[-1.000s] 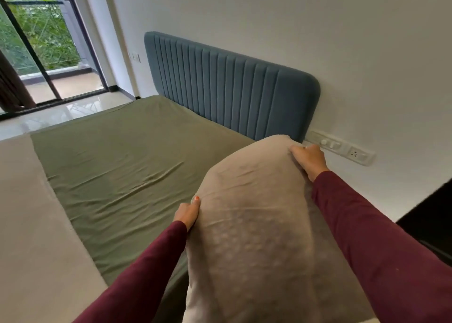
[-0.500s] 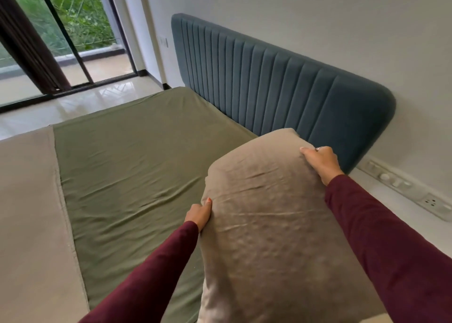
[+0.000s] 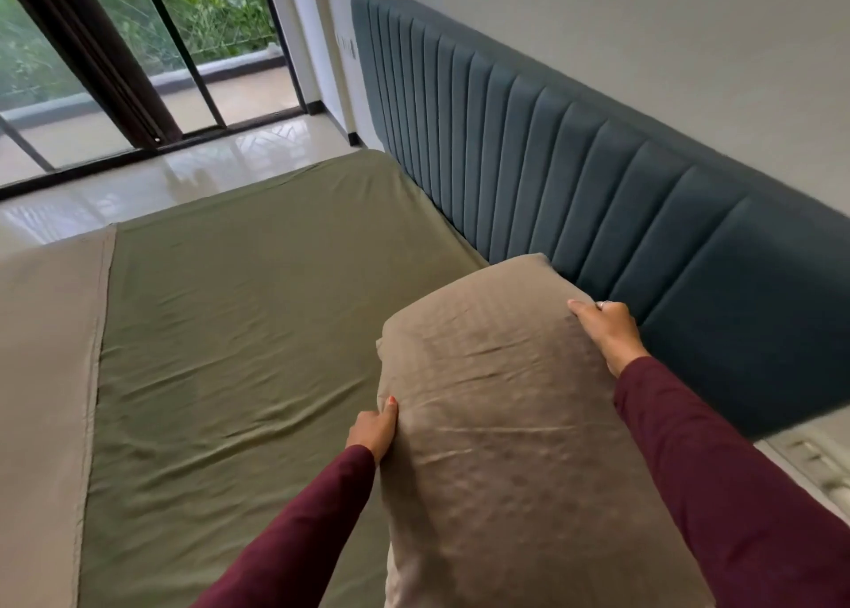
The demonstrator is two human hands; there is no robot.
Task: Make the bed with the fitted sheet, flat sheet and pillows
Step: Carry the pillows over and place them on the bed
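A beige pillow (image 3: 496, 405) lies lengthwise in front of me, its far end near the headboard. My left hand (image 3: 375, 430) grips its left edge and my right hand (image 3: 607, 331) grips its right edge, close to the headboard. Both arms wear dark red sleeves. Under the pillow the olive-green fitted sheet (image 3: 239, 322) covers the mattress, with shallow wrinkles. A beige flat sheet (image 3: 46, 377) covers the left part of the bed, its edge running straight across the green sheet.
A padded blue headboard (image 3: 575, 175) stands against the white wall on the right. A wall switch panel (image 3: 823, 465) shows at the lower right. Beyond the bed are a glossy tiled floor (image 3: 184, 170), glass doors (image 3: 221, 32) and a dark curtain (image 3: 92, 50).
The pillow has moved forward along the bed toward the headboard, with both hands still holding its edges. The view has shifted, so the headboard looms larger and the switch panel sits lower right.
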